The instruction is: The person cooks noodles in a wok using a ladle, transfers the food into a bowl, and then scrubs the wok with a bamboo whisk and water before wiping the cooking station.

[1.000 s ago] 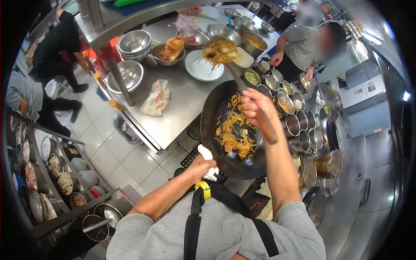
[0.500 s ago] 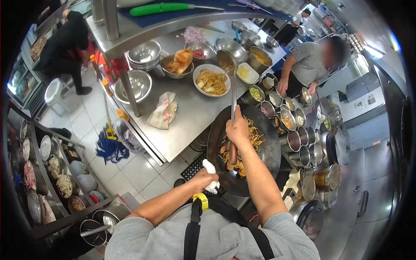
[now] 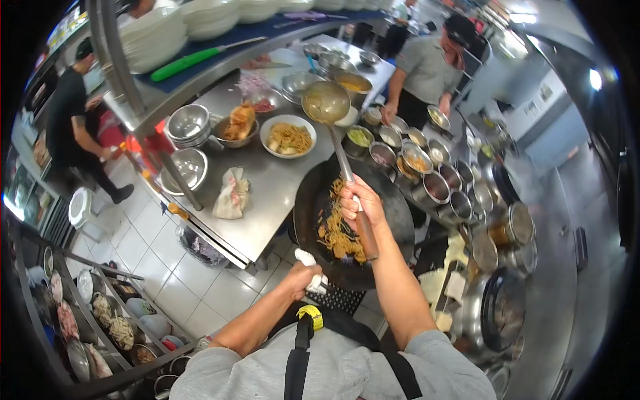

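Head view: wok point(image 3: 393, 220), dark and round-bottomed, held clear of the steel counter point(image 3: 267, 193) at its near edge, in front of the person's chest. Fried noodles point(image 3: 340, 230) lie in a loose heap on the left side of its bowl.

Handling, as judged: the wok looks like heavy metal, rigid and probably hot. The hold point is the near rim handle, taken through a pad. The left hand point(image 3: 303, 277) is clenched there around a folded white cloth point(image 3: 311, 267) that wraps the handle; the fingers are closed tight on it. With only one hold at the rim, the load likely tends to tip away from the hand, so the wrist must carry it.

The ladle point(image 3: 327, 103) is a long, stiff metal tool. Its bowl is raised above the counter, beyond the wok's far rim, and appears to hold little or nothing. The right hand point(image 3: 360, 203) is wrapped around the lower shaft, just above the darker grip end, fingers closed. Holding low gives reach but less control of the bowl.

The noodles are soft, oily and likely slippery; strands may slide off the ladle edge.

Surroundings: a white plate point(image 3: 288, 139) already carrying noodles stands on the counter just left of the ladle bowl. Steel mixing bowls point(image 3: 189, 123) are stacked further left. A row of seasoning pots point(image 3: 427, 177) runs to the right of the wok. Another person in a grey shirt point(image 3: 427, 63) works at the far end.
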`<move>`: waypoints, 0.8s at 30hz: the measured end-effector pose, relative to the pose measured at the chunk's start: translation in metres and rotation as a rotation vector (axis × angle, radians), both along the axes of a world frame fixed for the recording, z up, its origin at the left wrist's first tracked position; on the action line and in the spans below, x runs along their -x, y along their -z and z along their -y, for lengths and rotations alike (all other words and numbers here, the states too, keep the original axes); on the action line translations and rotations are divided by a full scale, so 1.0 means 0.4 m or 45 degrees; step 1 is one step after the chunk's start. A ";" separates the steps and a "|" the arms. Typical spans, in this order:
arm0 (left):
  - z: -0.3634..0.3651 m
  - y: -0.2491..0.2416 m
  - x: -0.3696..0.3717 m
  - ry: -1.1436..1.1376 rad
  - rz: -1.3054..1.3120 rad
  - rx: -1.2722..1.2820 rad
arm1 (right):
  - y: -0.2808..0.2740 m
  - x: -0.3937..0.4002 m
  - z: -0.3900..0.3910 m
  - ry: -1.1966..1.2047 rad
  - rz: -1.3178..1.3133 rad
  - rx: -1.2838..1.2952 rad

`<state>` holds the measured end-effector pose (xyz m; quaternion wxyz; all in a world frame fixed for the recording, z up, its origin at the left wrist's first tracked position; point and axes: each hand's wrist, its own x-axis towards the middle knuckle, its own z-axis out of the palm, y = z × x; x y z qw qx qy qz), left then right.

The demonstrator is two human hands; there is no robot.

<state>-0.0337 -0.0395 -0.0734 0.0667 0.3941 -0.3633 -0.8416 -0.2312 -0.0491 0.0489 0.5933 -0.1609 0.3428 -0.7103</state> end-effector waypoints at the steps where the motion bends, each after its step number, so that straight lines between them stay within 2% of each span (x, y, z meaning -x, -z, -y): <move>1: -0.014 0.037 0.001 -0.071 -0.102 -0.039 | -0.019 -0.011 -0.059 -0.025 0.115 0.090; 3: -0.033 -0.036 -0.020 -0.054 -0.101 -0.051 | -0.054 -0.044 -0.200 0.059 0.056 0.042; 5: -0.060 -0.024 -0.035 -0.037 -0.133 -0.001 | -0.066 -0.084 -0.347 0.150 -0.142 -0.066; 9: -0.143 -0.054 -0.053 -0.101 -0.164 -0.031 | -0.016 -0.153 -0.587 0.364 -0.793 -0.672; 10: -0.166 -0.069 -0.060 -0.093 -0.144 -0.053 | 0.011 -0.161 -0.631 0.403 -0.878 -0.716; 11: -0.185 -0.085 -0.064 -0.088 -0.128 -0.072 | 0.023 -0.163 -0.667 0.381 -1.009 -0.892; 13: -0.239 -0.110 -0.071 -0.061 -0.152 -0.078 | 0.128 -0.160 -0.726 0.599 -1.513 -0.933; 16: -0.311 -0.096 -0.085 -0.027 -0.178 -0.064 | 0.142 -0.176 -0.760 0.706 -1.702 -1.177; 17: -0.333 -0.100 -0.090 0.001 -0.162 -0.054 | 0.135 -0.190 -0.759 0.727 -1.673 -1.189; 19: -0.367 -0.113 -0.092 0.003 -0.171 -0.082 | 0.110 -0.209 -0.737 0.583 -1.556 -1.328; 22: -0.390 -0.100 -0.110 0.088 -0.114 -0.051 | 0.162 -0.253 -0.732 0.412 -1.636 -1.061; 24: -0.394 -0.086 -0.114 0.110 -0.083 -0.015 | 0.160 -0.268 -0.774 0.429 -1.715 -0.994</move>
